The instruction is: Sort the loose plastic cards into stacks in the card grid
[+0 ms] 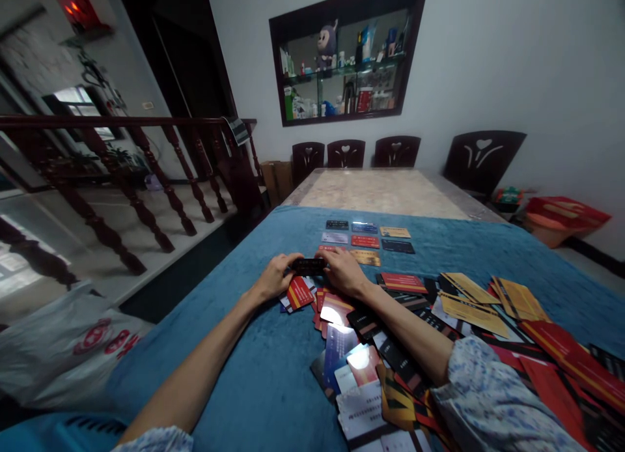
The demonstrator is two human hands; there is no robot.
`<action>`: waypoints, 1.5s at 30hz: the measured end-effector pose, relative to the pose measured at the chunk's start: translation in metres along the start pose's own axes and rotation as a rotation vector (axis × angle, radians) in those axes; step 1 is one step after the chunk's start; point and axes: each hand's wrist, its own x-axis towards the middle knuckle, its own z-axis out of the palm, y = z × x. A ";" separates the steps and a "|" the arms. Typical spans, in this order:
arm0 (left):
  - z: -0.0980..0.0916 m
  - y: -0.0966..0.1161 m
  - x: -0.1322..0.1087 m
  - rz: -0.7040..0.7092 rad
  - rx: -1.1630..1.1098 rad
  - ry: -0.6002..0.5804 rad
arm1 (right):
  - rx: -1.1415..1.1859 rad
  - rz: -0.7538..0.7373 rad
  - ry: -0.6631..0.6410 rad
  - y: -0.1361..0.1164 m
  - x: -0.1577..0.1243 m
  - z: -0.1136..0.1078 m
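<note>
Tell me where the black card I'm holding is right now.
The black card sits mid-frame in the head view, held between the left hand and right hand over the blue cloth, just short of the card rows and beyond the loose card pile.

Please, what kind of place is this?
Probably a home dining room: a long table with dark wooden chairs, a glass-shelved wall cabinet of bottles, and a wooden stair railing. The left hand and right hand hold a black card over the table's blue cloth.

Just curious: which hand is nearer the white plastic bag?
Left. The left hand is right of the bag; the right hand, sharing the black card, lies farther right.
</note>
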 end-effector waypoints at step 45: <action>-0.011 0.016 0.024 0.042 0.331 0.009 | -0.189 -0.041 0.042 0.003 0.018 -0.031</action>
